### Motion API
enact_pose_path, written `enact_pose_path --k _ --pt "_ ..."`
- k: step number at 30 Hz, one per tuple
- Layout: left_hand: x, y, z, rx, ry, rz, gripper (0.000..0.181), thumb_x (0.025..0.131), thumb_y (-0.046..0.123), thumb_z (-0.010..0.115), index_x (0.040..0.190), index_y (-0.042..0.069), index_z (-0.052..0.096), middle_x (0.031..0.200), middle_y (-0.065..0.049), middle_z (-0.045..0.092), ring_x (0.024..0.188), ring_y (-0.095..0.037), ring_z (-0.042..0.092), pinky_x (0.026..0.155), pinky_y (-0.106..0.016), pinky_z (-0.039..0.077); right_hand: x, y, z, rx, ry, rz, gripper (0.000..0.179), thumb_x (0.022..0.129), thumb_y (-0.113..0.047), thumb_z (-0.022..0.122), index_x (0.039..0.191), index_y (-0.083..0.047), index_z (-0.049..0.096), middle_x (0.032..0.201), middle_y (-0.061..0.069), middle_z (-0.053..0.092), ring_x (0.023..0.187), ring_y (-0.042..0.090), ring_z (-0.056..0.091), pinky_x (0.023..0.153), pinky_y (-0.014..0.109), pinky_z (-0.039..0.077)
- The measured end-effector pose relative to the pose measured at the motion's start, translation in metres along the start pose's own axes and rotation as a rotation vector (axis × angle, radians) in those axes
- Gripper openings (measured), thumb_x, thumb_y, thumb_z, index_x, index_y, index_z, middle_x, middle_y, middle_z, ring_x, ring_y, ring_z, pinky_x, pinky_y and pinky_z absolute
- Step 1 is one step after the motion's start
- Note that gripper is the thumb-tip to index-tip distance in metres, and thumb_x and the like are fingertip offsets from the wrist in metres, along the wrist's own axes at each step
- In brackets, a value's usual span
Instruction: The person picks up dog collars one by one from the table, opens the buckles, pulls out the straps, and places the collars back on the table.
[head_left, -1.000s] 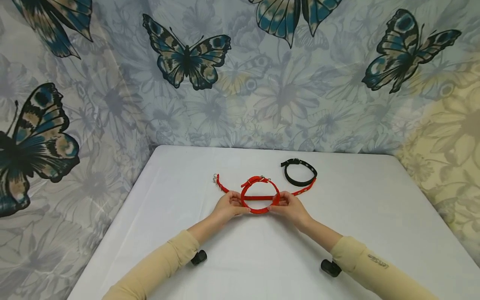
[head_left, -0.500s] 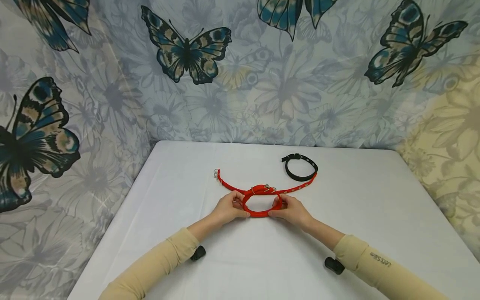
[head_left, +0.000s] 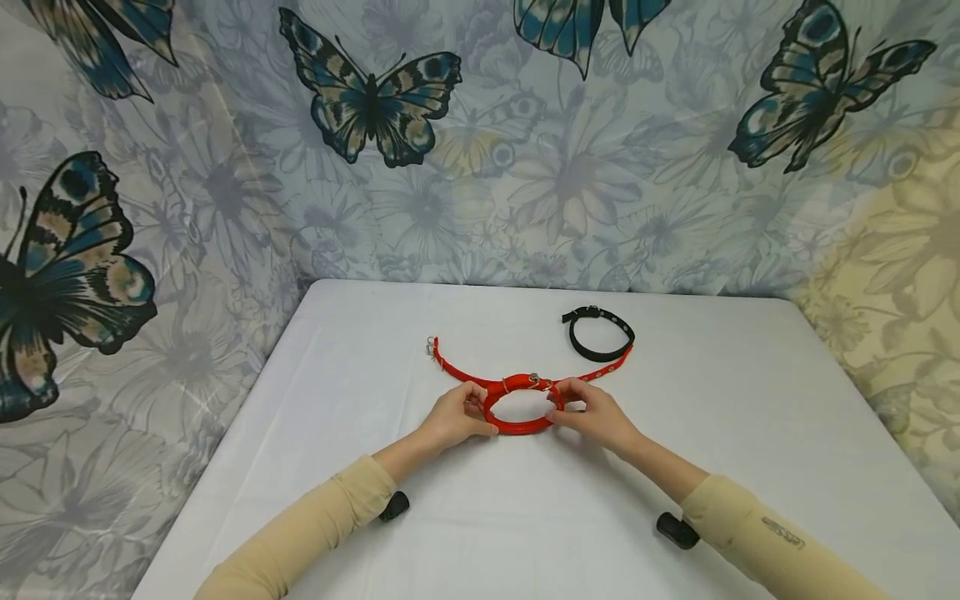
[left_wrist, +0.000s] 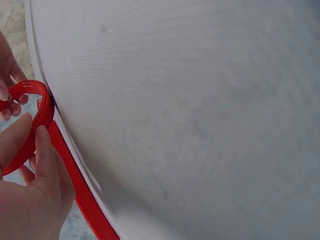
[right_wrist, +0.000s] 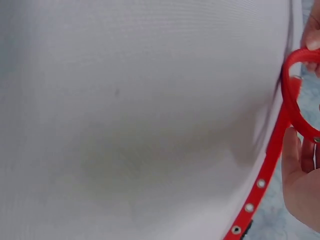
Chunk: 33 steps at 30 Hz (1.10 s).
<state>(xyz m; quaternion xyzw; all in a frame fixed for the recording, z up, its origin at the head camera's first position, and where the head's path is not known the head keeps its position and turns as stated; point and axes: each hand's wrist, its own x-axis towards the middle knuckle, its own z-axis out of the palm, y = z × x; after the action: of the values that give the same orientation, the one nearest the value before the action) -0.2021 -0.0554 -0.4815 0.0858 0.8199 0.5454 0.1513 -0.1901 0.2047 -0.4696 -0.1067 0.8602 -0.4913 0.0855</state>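
Note:
A red collar (head_left: 522,428), buckled into a loop, stands tilted just above the table between both hands. My left hand (head_left: 453,415) pinches its left side between thumb and fingers, as the left wrist view of the collar (left_wrist: 46,107) confirms. On the right side, my right hand (head_left: 598,415) holds the same loop with thumb and fingertips. Behind it lies a second red collar (head_left: 453,367), unbuckled and stretched out, its eyelet strap (right_wrist: 270,160) visible in the right wrist view. The loop and right hand hide part of this strap.
A black collar (head_left: 597,357), buckled in a ring, lies at the back right, against the red strap's end. The white table (head_left: 360,333) ends at a butterfly-print cloth backdrop (head_left: 480,208). Black wrist devices (head_left: 677,531) hang under the sleeves.
The red loop has tipped back and lowered, so its buckle now overlaps the stretched-out collar. My right hand has shifted slightly outward along the loop. The left hand stays nearly in place.

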Motion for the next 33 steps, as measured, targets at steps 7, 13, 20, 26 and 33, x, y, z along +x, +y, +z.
enact_pose_path --k 7,13,20,26,33 --pt "-0.001 -0.001 0.0 0.009 0.002 0.004 0.04 0.072 0.004 0.085 0.099 0.008 0.055 0.092 -0.002 0.06 0.087 -0.017 0.058 0.068 -0.025 0.05 -0.004 -0.004 -0.006 0.011 0.03 -0.025 0.027 0.086 -0.021 0.076 0.107 -0.01 0.063 0.102 0.007 0.067 0.102 0.022 0.061 0.086 0.037 0.048" --pt "-0.002 0.0 0.001 0.005 0.006 0.009 0.041 0.071 0.003 0.085 0.098 0.007 0.055 0.091 -0.002 0.06 0.086 -0.016 0.058 0.069 -0.025 0.05 -0.005 -0.001 -0.006 0.032 0.021 -0.018 0.028 0.086 -0.017 0.076 0.108 -0.006 0.062 0.104 0.011 0.066 0.103 0.024 0.06 0.088 0.04 0.044" --pt "-0.003 0.0 0.001 -0.001 -0.001 0.004 0.04 0.071 0.002 0.085 0.097 0.007 0.055 0.09 -0.003 0.06 0.085 -0.017 0.058 0.067 -0.025 0.05 -0.007 0.005 -0.002 0.013 -0.007 -0.014 0.03 0.083 -0.016 0.078 0.108 -0.007 0.064 0.101 0.007 0.066 0.104 0.024 0.059 0.09 0.043 0.043" --pt "-0.003 -0.001 0.0 -0.007 -0.01 0.015 0.04 0.07 0.002 0.086 0.097 0.008 0.055 0.091 -0.002 0.061 0.087 -0.016 0.058 0.069 -0.026 0.049 -0.007 0.009 0.001 0.023 -0.019 -0.014 0.026 0.084 -0.012 0.077 0.105 -0.006 0.064 0.099 0.004 0.067 0.101 0.023 0.06 0.091 0.044 0.043" --pt "-0.004 -0.001 -0.003 -0.021 -0.019 0.008 0.038 0.072 0.005 0.085 0.101 0.008 0.06 0.096 -0.001 0.064 0.091 -0.015 0.061 0.075 -0.028 0.05 -0.016 -0.018 0.0 0.003 -0.017 -0.007 0.021 0.085 -0.003 0.072 0.104 0.0 0.063 0.099 0.012 0.067 0.1 0.029 0.06 0.089 0.044 0.043"
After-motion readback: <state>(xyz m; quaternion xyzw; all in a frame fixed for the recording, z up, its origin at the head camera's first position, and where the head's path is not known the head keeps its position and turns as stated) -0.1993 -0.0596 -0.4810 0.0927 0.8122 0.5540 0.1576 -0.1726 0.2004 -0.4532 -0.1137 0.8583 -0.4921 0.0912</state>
